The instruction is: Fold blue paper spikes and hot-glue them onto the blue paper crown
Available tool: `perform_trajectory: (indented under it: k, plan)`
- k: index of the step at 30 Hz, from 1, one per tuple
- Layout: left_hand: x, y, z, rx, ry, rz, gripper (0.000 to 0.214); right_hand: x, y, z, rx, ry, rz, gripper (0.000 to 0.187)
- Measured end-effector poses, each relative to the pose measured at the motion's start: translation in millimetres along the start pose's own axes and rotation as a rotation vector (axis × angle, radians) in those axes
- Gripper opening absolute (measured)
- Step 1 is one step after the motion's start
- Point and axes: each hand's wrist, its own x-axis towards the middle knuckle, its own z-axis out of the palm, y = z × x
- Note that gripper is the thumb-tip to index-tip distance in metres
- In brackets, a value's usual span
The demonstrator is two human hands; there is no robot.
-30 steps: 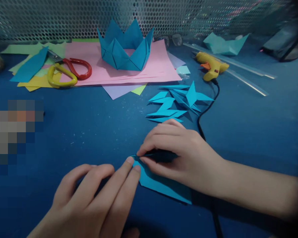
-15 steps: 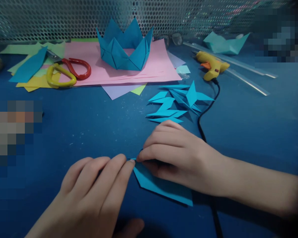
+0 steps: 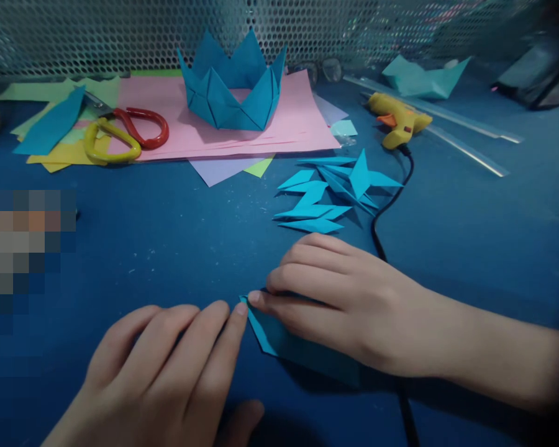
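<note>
A folded piece of blue paper (image 3: 279, 341) lies flat on the blue table near the front. My right hand (image 3: 335, 298) lies on top of it, fingers stretched and pressing its pointed left tip down. My left hand (image 3: 168, 366) rests flat on the table just left of that tip, fingers extended, its fingertips touching the paper's corner. Much of the paper is hidden under my right hand.
Several folded blue paper pieces (image 3: 333, 192) lie beyond my right hand. A blue paper crown (image 3: 230, 84) stands on pink sheets (image 3: 168, 133). Scissors (image 3: 121, 130) lie at the back left, a yellow glue gun (image 3: 398, 121) with a black cord (image 3: 382, 230) at the back right.
My right hand has gone from pinching the raised flap to pressing it flat. My left hand has slid slightly back and left along the table.
</note>
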Motion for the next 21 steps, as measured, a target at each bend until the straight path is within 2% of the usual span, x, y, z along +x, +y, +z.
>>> perform_trajectory:
  k: [11,21]
  plan:
    - [4.1,-2.4,-1.1,0.061,-0.046,0.017,0.043,-1.0,0.3,-1.3,-0.008,-0.009,-0.048,0.040]
    - [0.9,1.4,-0.1,0.029,0.008,0.021,0.042,-1.7,0.5,0.1,-0.009,-0.021,-0.037,0.038]
